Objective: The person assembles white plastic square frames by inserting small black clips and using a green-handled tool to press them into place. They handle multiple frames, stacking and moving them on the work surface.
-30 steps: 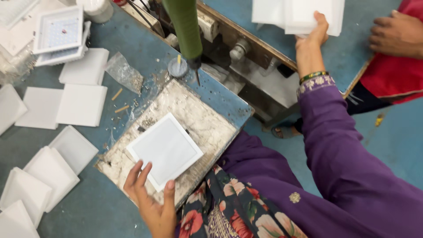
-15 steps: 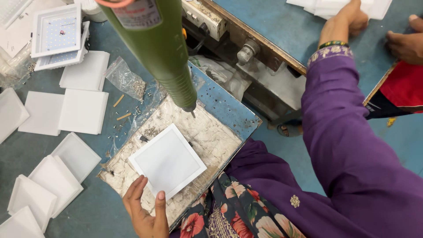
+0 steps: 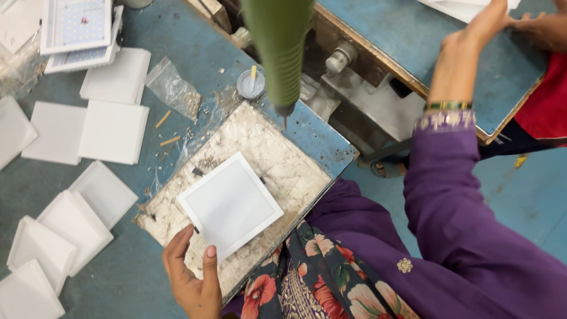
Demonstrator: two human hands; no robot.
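My left hand (image 3: pixel 192 280) grips the near corner of a white square panel (image 3: pixel 230 204), thumb on top. The panel lies flat on a worn, crusted work board (image 3: pixel 289 156). A green hanging power tool (image 3: pixel 277 47) points its tip down just above the board's far edge. My right hand (image 3: pixel 472 41), on a purple-sleeved arm with a bangle, stretches to the far right onto white pieces (image 3: pixel 460 6) on a blue table; its fingertips are cut off by the frame edge.
Several white square covers (image 3: pixel 112 130) lie scattered on the left of the bench, with framed light panels (image 3: pixel 77 26) at the back left. A plastic bag (image 3: pixel 174 91) and a small round lid (image 3: pixel 251 84) sit nearby. Another person's hand (image 3: pixel 540 26) rests at the top right.
The green tool has swung from upper left to hang over the board's far edge. My left hand stays on the panel's corner, and my right hand remains at the far stack.
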